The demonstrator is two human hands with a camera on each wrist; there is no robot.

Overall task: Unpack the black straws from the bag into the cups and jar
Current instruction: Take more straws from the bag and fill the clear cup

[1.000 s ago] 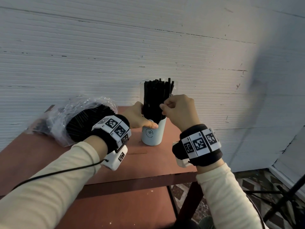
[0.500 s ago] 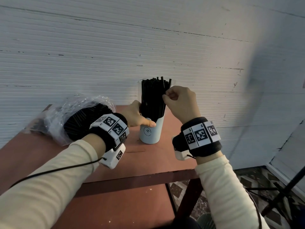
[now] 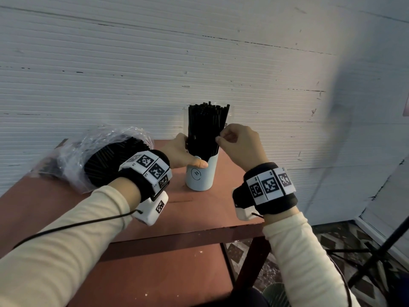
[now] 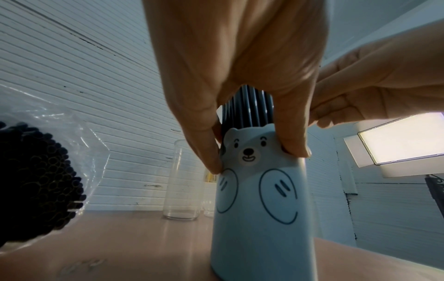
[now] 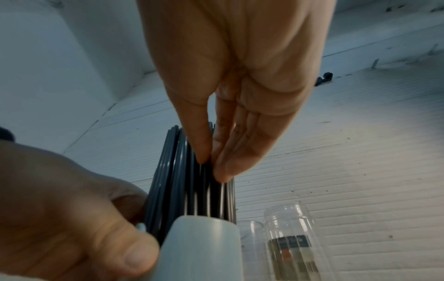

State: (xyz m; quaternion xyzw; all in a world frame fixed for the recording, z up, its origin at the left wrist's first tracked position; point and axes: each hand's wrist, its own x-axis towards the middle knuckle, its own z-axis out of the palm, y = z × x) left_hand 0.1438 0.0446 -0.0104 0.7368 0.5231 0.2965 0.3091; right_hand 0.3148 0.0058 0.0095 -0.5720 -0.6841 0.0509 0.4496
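As before, hands (image 3: 240, 144) on straws (image 3: 204, 127)

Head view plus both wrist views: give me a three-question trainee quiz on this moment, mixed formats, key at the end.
1. True or false: the left hand grips the pale blue bear-face cup near its rim.
2. Multiple choice: the right hand is (A) resting flat on the table, (B) pinching black plastic straws standing in the cup, (C) inside the bag.
3. Fill in: the rest of the straws lie in the clear crinkled plastic ___ on the reddish-brown table, on the person's left.

Key: 1 true; 2 B; 3 bag. The tall clear glass jar behind the cup holds no straws.
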